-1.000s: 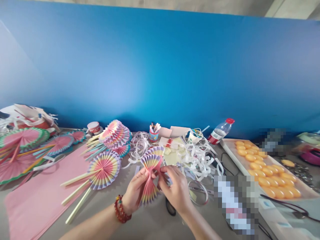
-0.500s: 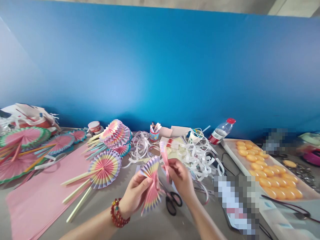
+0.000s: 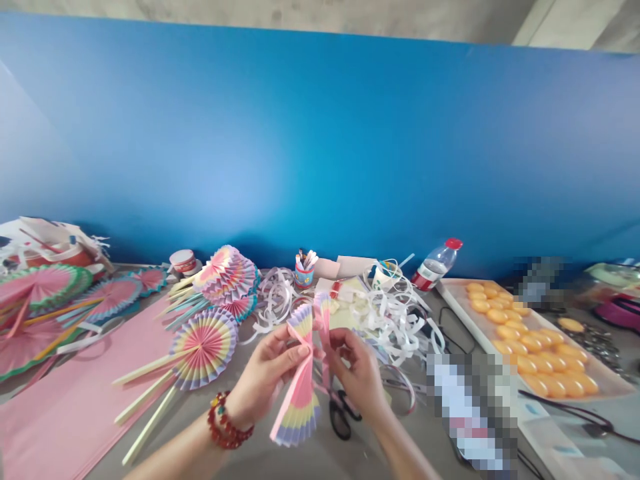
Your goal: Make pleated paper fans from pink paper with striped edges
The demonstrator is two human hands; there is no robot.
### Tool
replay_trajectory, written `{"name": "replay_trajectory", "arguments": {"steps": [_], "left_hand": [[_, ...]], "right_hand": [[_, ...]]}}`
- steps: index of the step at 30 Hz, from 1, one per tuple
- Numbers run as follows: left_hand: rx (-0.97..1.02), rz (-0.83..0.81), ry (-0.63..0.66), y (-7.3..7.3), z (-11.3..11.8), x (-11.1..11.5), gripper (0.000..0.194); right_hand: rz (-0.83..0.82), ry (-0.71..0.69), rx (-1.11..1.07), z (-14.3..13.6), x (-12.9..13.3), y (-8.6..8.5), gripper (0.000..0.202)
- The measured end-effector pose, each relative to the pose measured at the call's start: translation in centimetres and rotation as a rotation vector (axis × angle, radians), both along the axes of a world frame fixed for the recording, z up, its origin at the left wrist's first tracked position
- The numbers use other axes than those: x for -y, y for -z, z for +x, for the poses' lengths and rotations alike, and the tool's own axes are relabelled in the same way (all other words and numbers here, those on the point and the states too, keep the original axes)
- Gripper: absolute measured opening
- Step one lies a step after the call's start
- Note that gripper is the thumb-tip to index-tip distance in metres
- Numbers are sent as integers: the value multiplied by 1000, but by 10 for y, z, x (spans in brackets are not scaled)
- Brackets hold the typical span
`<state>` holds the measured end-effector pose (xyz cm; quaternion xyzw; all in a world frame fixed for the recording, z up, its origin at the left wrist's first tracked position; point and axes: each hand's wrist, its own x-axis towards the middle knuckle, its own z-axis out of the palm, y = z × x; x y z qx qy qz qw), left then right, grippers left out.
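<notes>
My left hand [image 3: 267, 373], with a red bead bracelet at the wrist, pinches a pleated paper fan [image 3: 300, 407] in pink, yellow and lilac, gathered at its middle. Close beside it, my right hand [image 3: 353, 367] has its fingers closed on a second folded pleated strip [image 3: 323, 320], held upright against the first. Black-handled scissors [image 3: 340, 420] lie on the table just under my right hand, partly hidden by it. A round finished fan [image 3: 203, 348] with pale sticks rests left of my hands.
Pink paper sheets [image 3: 90, 400] and more fans [image 3: 55, 287] lie left. Behind my hands are curled white ribbons [image 3: 400, 320] and a pen cup [image 3: 304, 273]. To the right are a bottle [image 3: 436, 265], a tray [image 3: 453, 300] of orange oval pieces and a blurred-out object [image 3: 465, 413].
The gathered fan is turned, showing more of its pink side, and its lower part is spread lower. The two pleated pieces are closer together. The view has shifted slightly.
</notes>
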<state>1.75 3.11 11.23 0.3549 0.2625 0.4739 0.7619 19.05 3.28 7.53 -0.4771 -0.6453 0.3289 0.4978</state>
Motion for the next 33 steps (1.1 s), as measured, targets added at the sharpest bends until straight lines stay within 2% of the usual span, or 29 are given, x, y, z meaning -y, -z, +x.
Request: {"name": "replay_trajectory", "arguments": {"steps": [5,9,13,19,23,27,33], "left_hand": [[0,39,-49,10,4,-2,22],[-23,57,-96,17,4,-5,21],[-68,73,-130,19,0,-10,18],[-117,97,-147,18,-2,-14,25],[-120,116,-143,22,-3,-16,27],[-91,69,-114,26,-3,-17,26],[-62,25,-66,25,-3,-18,20]], "right_hand": [[120,15,94,-6,7,3,14],[209,-39,89,-11,9,3,16],[209,-101,52,-10,7,6,19],[213,-183,61,-5,5,7,24],[222,-224,86,-3,6,9,27],[273,-202,143,-5,8,8,24],[352,-141,210,-6,8,8,26]]}}
